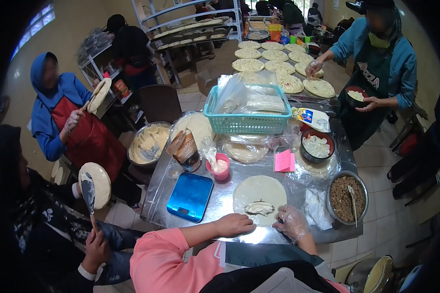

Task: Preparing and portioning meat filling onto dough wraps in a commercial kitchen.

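Observation:
A round, thin tortilla (258, 188) lies flat on the metal table before me. On its near half is a mound of white cream filling (259, 208) with some brown filling showing under it. My left hand (235, 225), bare, rests with curled fingers at the near left edge of the tortilla. At its near right edge, my right hand (294, 221) wears a clear plastic glove, fingers bent. Whether either hand grips the edge is hard to see. Crumpled white tissue (318, 209) lies beside my right hand, and a steel bowl of minced filling (346, 197) with a spoon stands beyond it.
A blue kitchen scale (190, 197), a pink cup (218, 167), a brown pouch (185, 150), pink notes (284, 160), a bowl of white sauce (317, 145) and a teal basket (247, 122) stand around. Co-workers hold dough rounds at left; another tops pizzas (275, 55) at the back.

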### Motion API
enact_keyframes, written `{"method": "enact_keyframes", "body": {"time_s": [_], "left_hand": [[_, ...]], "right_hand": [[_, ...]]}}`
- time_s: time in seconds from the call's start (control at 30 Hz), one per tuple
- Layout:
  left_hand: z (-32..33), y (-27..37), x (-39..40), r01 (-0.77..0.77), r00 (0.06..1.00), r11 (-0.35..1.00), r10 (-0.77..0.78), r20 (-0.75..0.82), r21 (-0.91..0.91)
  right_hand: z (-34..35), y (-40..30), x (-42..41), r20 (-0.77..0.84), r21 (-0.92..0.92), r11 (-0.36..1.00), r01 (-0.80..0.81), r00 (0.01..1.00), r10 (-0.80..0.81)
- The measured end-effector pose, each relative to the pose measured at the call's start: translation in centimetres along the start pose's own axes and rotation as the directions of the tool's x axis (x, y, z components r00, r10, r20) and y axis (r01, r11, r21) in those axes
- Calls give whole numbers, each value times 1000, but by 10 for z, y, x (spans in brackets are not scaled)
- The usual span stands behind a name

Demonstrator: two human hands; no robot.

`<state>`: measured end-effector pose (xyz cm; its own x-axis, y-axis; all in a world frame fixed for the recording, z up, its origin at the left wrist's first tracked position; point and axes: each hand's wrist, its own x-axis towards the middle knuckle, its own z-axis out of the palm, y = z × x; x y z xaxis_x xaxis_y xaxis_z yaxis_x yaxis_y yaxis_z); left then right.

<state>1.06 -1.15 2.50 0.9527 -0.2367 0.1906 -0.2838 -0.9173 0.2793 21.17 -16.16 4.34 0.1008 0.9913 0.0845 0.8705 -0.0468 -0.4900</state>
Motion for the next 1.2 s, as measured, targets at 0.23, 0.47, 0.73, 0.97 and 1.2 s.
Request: {"method": "enact_keyframes", "body": {"time_s": [0.23, 0.47, 0.73, 0.97, 1.2], "left_hand": [[3, -5, 2, 46, 999, 999, -46, 15, 3], [9, -1, 2, 203, 949, 971, -227, -217, -126], [13, 7, 8, 328, 821, 920, -391, -417, -215], [8, 13, 2, 291, 855, 928, -361, -372, -232], [16, 10, -11, 513, 767, 851, -513, -385, -112]], "right_hand": [[2, -2, 1, -26, -9, 1000, 26, 999, -27], [18, 5, 0, -236, 11, 1000, 4, 972, -1], [35, 8, -4, -359, 9, 1000, 11, 933, -7], [43, 13, -4, -362, -10, 1000, -6, 932, 2], [33, 14, 1, -368, 143, 990, 0, 928, 54]]}}
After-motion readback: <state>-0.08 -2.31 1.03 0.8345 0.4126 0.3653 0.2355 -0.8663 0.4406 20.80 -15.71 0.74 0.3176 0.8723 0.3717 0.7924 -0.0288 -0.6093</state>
